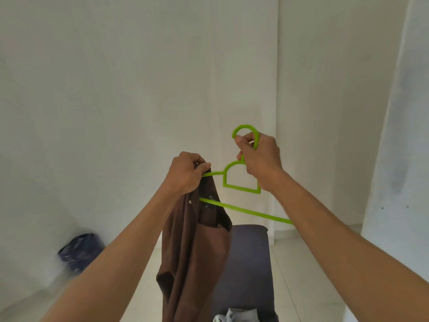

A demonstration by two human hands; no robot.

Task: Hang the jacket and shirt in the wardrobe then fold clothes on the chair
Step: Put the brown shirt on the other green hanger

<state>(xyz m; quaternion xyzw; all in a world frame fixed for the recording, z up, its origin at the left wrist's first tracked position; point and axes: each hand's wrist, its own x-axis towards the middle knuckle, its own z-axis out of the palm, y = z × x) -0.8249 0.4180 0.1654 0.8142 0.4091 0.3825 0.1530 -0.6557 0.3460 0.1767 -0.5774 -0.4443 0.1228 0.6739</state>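
A bright green plastic hanger (pixel 241 187) is held up in front of me. My right hand (pixel 258 156) grips its neck just under the hook. My left hand (pixel 185 175) pinches the top of a brown garment (pixel 195 247) against the hanger's left arm. The brown cloth hangs down from that end, with small metal snaps showing near its top. The hanger's right arm is bare and passes behind my right forearm. Below stands a dark grey chair (pixel 250 263), with a bit of pale clothing (pixel 234 316) on it at the bottom edge.
White walls fill the view ahead, with a corner at the right. A dark blue bag-lined bin (pixel 80 252) stands on the pale tiled floor at the lower left. No wardrobe is in sight.
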